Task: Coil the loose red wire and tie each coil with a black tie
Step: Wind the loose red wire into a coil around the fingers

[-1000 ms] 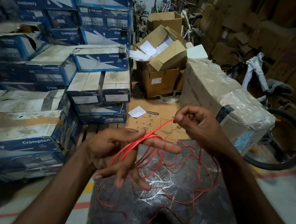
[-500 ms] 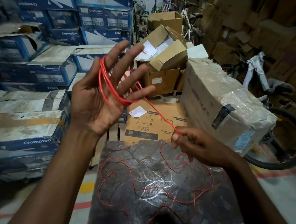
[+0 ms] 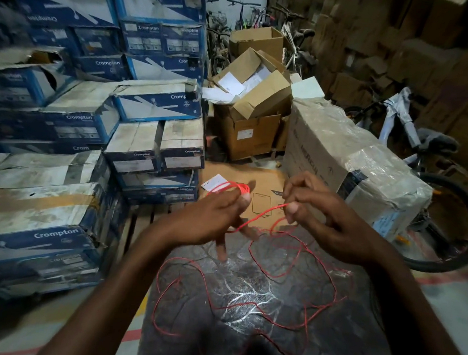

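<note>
— Below both hands, the dark marbled surface (image 3: 246, 303) carries most of the thin red insulated wire (image 3: 275, 276), loose and tangled.
— And the hands?
— Left hand (image 3: 210, 220) holds a small coil (image 3: 237, 187) wound round its fingers. Right hand (image 3: 324, 219) pinches the strand just beside it.
— I'd feed with light tension, laying each turn against the last.

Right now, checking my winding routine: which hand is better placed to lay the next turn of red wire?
Likely right. The right hand pinches the red wire leading to the coil looped round fingers of the left hand, which serves as spool.
</note>
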`<state>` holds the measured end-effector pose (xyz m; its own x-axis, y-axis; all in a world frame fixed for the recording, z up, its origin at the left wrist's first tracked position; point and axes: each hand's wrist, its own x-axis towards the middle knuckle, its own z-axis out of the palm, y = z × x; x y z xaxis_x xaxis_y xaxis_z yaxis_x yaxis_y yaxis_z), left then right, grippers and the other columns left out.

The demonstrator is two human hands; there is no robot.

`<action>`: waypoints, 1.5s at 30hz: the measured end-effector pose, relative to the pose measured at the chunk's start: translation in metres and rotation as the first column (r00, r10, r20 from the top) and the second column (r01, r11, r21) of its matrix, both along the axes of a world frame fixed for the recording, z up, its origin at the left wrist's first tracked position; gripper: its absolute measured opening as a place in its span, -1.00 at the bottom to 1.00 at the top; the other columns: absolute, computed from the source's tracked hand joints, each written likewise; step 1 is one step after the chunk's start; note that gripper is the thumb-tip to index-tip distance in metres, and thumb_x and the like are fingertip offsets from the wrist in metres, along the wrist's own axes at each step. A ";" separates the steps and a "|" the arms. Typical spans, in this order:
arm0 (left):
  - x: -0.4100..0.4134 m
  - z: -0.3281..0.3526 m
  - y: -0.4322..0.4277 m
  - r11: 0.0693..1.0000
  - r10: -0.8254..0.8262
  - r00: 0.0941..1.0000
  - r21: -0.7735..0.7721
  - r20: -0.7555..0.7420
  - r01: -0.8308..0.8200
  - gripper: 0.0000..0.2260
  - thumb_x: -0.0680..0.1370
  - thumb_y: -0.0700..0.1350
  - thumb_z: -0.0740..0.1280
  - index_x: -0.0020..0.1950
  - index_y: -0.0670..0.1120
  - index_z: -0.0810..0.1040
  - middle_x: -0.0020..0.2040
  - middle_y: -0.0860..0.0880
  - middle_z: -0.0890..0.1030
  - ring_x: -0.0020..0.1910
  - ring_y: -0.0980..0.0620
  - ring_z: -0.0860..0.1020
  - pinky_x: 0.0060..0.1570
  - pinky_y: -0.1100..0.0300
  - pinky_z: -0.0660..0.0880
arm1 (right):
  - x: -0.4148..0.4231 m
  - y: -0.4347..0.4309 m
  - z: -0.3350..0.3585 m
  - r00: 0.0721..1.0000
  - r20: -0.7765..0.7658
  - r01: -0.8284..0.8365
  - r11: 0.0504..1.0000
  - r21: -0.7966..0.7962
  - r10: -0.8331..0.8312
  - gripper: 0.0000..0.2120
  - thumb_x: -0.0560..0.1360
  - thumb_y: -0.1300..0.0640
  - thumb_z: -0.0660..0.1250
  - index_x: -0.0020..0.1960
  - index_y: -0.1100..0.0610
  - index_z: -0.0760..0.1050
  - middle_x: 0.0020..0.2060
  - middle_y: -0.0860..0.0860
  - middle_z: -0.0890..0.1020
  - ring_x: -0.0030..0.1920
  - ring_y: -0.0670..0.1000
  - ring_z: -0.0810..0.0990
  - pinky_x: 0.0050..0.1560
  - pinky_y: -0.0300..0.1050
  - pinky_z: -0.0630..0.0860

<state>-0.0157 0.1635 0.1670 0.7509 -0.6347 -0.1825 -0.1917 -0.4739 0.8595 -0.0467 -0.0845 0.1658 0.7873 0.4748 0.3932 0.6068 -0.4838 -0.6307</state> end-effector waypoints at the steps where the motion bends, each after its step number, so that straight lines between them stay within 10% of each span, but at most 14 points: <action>1: -0.003 0.004 0.001 0.998 -0.055 0.995 -0.005 -0.085 0.055 -0.55 0.70 0.17 0.01 0.57 0.08 0.21 0.08 -0.03 0.74 -0.31 -0.15 0.70 -0.10 -0.02 0.64 | 0.003 0.000 -0.002 1.000 -0.002 0.021 0.999 0.033 -0.021 -0.73 0.68 0.09 0.18 -0.13 0.14 0.52 -0.01 0.08 0.52 0.12 0.07 0.52 0.16 -0.12 0.41; 8: -0.015 0.007 0.010 0.852 -0.498 0.629 -0.471 -0.597 0.228 -0.48 0.72 0.04 -0.08 0.54 -0.25 0.29 -0.28 -0.22 0.70 -0.65 -0.01 0.41 0.24 -0.05 0.52 | 0.015 0.012 -0.020 0.986 -0.100 0.150 0.966 0.212 -0.131 -0.73 0.66 0.00 0.26 -0.12 0.14 0.52 -0.32 0.08 0.53 -0.32 -0.04 0.51 -0.28 -0.19 0.42; 15: -0.020 0.008 0.018 0.499 -0.793 0.464 -0.857 -0.394 0.125 -0.45 0.73 0.04 -0.06 0.57 -0.34 0.13 -0.67 -0.17 0.28 -0.75 -0.14 0.24 0.30 -0.09 0.48 | 0.016 0.025 -0.022 0.956 -0.289 0.068 0.927 0.368 0.044 -0.45 0.62 -0.37 0.08 -0.14 0.04 0.57 -0.33 -0.08 0.52 -0.35 -0.12 0.41 -0.28 -0.30 0.37; 18: -0.018 0.013 0.012 0.314 -0.827 0.506 -0.948 -0.244 0.056 -0.44 0.73 0.04 -0.11 0.59 -0.27 -0.18 -0.66 -0.10 0.35 -0.72 -0.06 0.32 0.39 -0.11 0.39 | 0.013 0.031 -0.032 0.922 -0.373 0.054 0.918 0.393 0.105 -0.54 0.71 -0.07 -0.04 -0.06 0.13 0.53 -0.33 -0.13 0.43 -0.31 -0.11 0.35 -0.24 -0.23 0.32; 23: -0.011 0.017 0.005 0.261 -0.787 0.572 -0.965 -0.232 -0.032 -0.45 0.72 0.05 -0.13 0.64 -0.21 -0.06 -0.66 -0.03 0.32 -0.75 0.04 0.26 0.24 -0.10 0.53 | 0.002 0.037 -0.041 0.945 -0.295 0.025 0.864 0.503 0.144 -0.76 0.67 0.25 0.04 0.03 0.12 0.48 -0.20 -0.17 0.53 -0.20 -0.16 0.45 -0.11 -0.31 0.39; 30: -0.010 0.012 -0.014 0.258 -0.760 0.573 -0.952 -0.307 -0.168 -0.44 0.72 0.09 -0.19 0.65 -0.19 -0.02 -0.66 0.01 0.19 -0.75 0.11 0.14 -0.06 0.02 0.64 | -0.001 0.048 -0.044 0.988 -0.153 0.061 0.846 0.530 0.025 -0.70 0.57 -0.04 0.42 0.29 -0.15 0.53 0.32 0.10 0.54 0.41 0.14 0.48 0.45 0.21 0.39; 32: -0.009 0.011 -0.016 0.232 -0.747 0.592 -0.954 -0.301 -0.192 -0.45 0.72 0.08 -0.18 0.65 -0.18 -0.01 -0.65 0.01 0.18 -0.74 0.11 0.13 -0.06 0.01 0.64 | -0.003 0.049 -0.041 0.986 -0.163 0.105 0.822 0.560 -0.015 -0.91 0.60 -0.10 0.37 0.08 -0.14 0.57 0.13 0.03 0.56 0.22 0.02 0.54 0.29 0.06 0.47; 39: -0.004 0.021 -0.011 0.108 -0.646 0.722 -0.966 -0.248 -0.235 -0.45 0.73 0.12 -0.20 0.66 -0.13 -0.01 -0.63 0.02 0.14 -0.71 0.12 0.10 -0.12 0.08 0.59 | -0.004 0.039 -0.044 0.923 -0.380 0.316 0.676 0.666 -0.057 -0.57 0.65 -0.09 0.17 -0.39 -0.04 0.36 -0.42 -0.12 0.31 -0.38 -0.07 0.25 -0.29 -0.17 0.24; 45: 0.009 0.035 -0.012 0.326 -0.213 0.912 -0.906 -0.350 -0.271 -0.51 0.75 0.08 -0.09 0.56 -0.12 0.34 -0.65 0.06 0.28 -0.72 0.18 0.19 0.08 -0.06 0.64 | -0.021 0.033 -0.047 0.922 -0.355 0.296 0.868 0.399 -0.151 -0.77 0.67 -0.11 0.14 -0.03 -0.01 0.46 -0.42 -0.01 0.27 -0.43 0.01 0.20 -0.41 -0.12 0.21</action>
